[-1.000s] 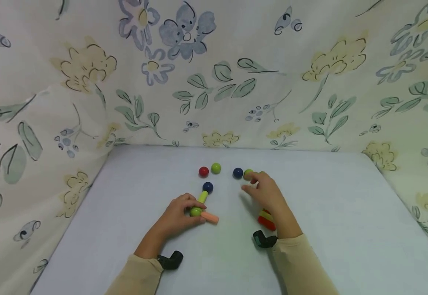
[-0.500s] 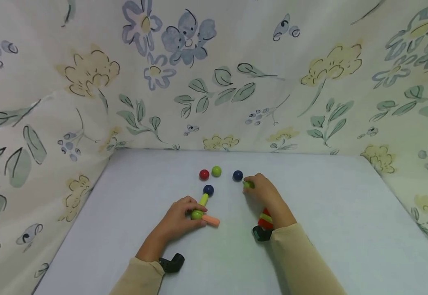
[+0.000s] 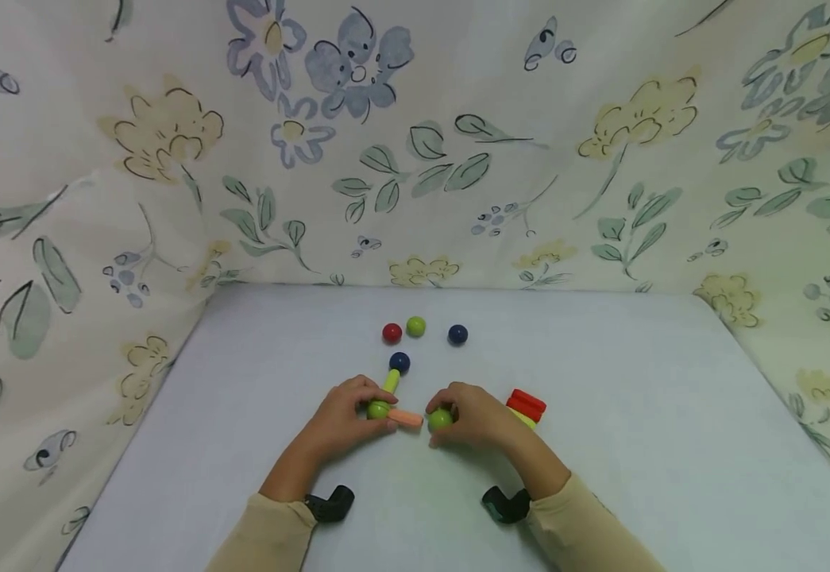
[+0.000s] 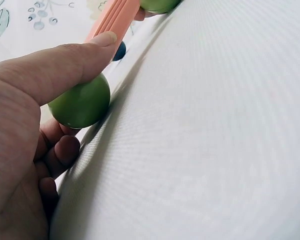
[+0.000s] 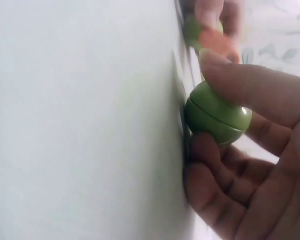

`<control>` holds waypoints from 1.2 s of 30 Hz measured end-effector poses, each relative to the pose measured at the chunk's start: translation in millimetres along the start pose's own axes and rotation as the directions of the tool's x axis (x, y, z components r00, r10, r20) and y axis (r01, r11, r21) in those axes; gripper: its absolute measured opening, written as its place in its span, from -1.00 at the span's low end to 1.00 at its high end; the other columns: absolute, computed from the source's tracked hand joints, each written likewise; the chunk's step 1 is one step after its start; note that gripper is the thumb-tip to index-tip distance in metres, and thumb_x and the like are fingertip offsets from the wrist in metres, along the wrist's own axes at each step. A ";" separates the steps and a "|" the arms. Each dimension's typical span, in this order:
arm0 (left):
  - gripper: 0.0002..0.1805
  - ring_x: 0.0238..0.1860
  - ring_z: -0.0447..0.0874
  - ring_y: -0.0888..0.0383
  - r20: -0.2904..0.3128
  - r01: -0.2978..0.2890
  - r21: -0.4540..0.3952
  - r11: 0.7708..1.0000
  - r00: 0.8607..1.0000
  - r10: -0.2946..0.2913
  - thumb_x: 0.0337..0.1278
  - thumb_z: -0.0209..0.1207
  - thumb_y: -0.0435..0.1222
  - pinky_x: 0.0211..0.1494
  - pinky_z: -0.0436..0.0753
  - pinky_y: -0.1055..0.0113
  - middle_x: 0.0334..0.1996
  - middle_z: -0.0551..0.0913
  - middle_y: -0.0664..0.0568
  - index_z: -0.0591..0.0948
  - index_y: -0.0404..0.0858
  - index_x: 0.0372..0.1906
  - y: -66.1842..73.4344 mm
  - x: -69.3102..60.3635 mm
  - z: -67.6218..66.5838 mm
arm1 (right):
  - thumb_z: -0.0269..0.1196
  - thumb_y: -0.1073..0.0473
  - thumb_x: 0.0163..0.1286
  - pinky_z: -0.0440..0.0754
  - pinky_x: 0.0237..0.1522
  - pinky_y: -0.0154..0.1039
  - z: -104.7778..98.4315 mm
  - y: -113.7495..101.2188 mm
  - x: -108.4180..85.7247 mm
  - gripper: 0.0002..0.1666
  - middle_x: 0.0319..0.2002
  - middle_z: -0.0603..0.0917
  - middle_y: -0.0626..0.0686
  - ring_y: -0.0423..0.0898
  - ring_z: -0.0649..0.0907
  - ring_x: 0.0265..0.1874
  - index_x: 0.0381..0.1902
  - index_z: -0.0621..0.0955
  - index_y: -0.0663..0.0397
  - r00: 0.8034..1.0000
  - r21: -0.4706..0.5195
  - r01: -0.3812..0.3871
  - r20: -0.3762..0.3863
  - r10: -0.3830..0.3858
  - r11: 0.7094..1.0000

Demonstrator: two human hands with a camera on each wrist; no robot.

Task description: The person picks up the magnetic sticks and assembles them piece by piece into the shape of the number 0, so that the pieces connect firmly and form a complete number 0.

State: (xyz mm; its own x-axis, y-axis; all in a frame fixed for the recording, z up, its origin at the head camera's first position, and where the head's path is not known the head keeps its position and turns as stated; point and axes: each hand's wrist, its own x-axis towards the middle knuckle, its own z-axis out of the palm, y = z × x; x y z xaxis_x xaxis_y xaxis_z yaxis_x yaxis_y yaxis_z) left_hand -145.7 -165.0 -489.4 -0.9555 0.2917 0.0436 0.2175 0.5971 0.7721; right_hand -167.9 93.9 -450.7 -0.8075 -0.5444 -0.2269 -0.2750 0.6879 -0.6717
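Note:
My left hand (image 3: 343,415) grips a green ball (image 3: 377,411) on the table, with its thumb on an orange ribbed stick (image 4: 119,19) that meets the ball. A yellow-green stick (image 3: 391,381) runs from the same ball to a dark blue ball (image 3: 399,363). My right hand (image 3: 479,419) pinches another green ball (image 5: 217,117) between thumb and fingers; a groove circles it. This ball sits close by the free end of the orange stick; whether they touch I cannot tell. The fingers partly hide both green balls.
Toward the back lie a red ball (image 3: 391,333), a green ball (image 3: 415,326) and a dark blue ball (image 3: 457,334). Red sticks (image 3: 529,401) and a yellow stick (image 3: 525,418) lie right of my right hand. A flowered cloth (image 3: 443,199) hangs behind the white table (image 3: 636,381).
My right hand took the green ball from beside the back blue ball and carried it left and nearer, to the orange stick's end. The left hand has kept its hold.

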 end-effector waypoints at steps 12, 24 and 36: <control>-0.67 -0.17 0.47 0.28 -0.006 0.000 0.035 0.999 1.000 0.000 -0.12 0.50 -0.05 -0.11 0.43 0.34 -0.23 0.55 0.35 0.72 0.21 -0.15 -2.0 0.6 1.5 | 0.50 -0.04 0.11 0.54 -0.28 -0.31 9.7 11.0 0.5 -0.57 -0.28 0.60 -0.14 -0.12 0.55 -0.26 -0.05 0.63 -0.27 0.994 0.201 0.056 0.079 -0.073 0.978; -0.67 -0.17 0.49 0.29 -0.032 -0.040 0.047 0.998 0.999 0.042 -0.14 0.51 -0.04 -0.08 0.41 0.29 -0.22 0.57 0.36 0.72 0.20 -0.16 -3.6 2.4 0.5 | 0.51 -0.02 0.09 0.50 -0.33 -0.34 12.4 10.9 -3.6 -0.58 -0.32 0.58 -0.09 -0.12 0.53 -0.33 -0.07 0.66 -0.20 0.998 0.255 0.054 0.026 -0.063 0.965; -0.59 -0.05 0.52 0.29 -0.023 -0.017 -0.008 1.000 1.000 0.016 -0.08 0.48 -0.08 0.07 0.48 0.24 -0.17 0.57 0.35 0.71 0.17 -0.02 -3.1 0.3 1.6 | 0.43 0.03 0.21 0.49 -0.30 -0.35 12.2 18.9 -10.0 -0.61 -0.31 0.60 -0.11 -0.13 0.54 -0.29 0.03 0.68 -0.29 0.993 0.280 0.094 0.046 -0.111 0.956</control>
State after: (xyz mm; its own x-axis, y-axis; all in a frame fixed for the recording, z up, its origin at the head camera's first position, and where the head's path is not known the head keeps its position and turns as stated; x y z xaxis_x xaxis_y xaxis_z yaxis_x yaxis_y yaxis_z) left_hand -146.4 -165.6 -492.8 -0.9562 0.2839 0.0711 0.2317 0.5861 0.7764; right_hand -158.6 106.5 -469.8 -0.7473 -0.6387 -0.1833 -0.1925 0.4721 -0.8602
